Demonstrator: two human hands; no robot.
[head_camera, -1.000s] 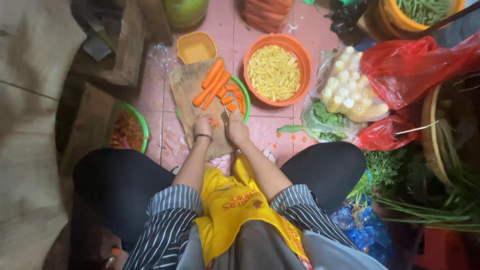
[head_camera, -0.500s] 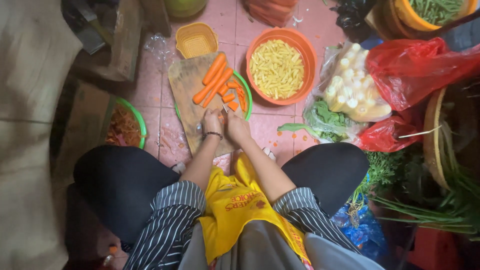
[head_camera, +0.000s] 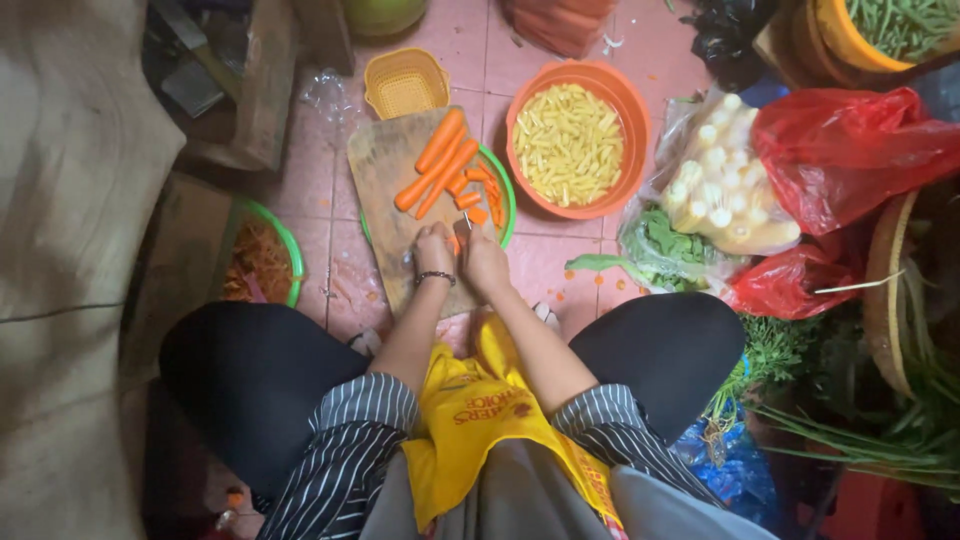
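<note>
Squatting over a pink tiled floor (head_camera: 300, 190), a person in a striped shirt and yellow apron (head_camera: 480, 420) works at a worn rectangular wooden cutting board (head_camera: 385, 170) laid across a green-rimmed round tray (head_camera: 503, 190).

Hands: the left hand (head_camera: 435, 250), with a dark beaded bracelet at the wrist, and the right hand (head_camera: 485, 262) are close together at the near edge of the board. A small blade seems to show between them, with a bit of orange beside it; which hand grips what cannot be told, as the fingers are too small to read.

Item in work: long peeled orange carrots (head_camera: 437, 160) lie slantwise across the middle of the board, well apart from the hands. Short orange carrot sticks (head_camera: 475, 190) are heaped at the board's right edge, spilling toward the tray.

Step, as judged: cutting carrot into sticks, partway through, with whole carrots still uncut. A next stroke would call for a steady hold on the piece and fingertips kept clear of the blade.

Surroundings: a round orange plastic bowl of pale yellow cut strips (head_camera: 570, 140) beyond the board's far right corner; a small yellow plastic basket (head_camera: 405, 80) at its far edge; a green-rimmed basin of orange peelings (head_camera: 260, 262) to the left; a red plastic bag (head_camera: 850, 150) to the right.
</note>
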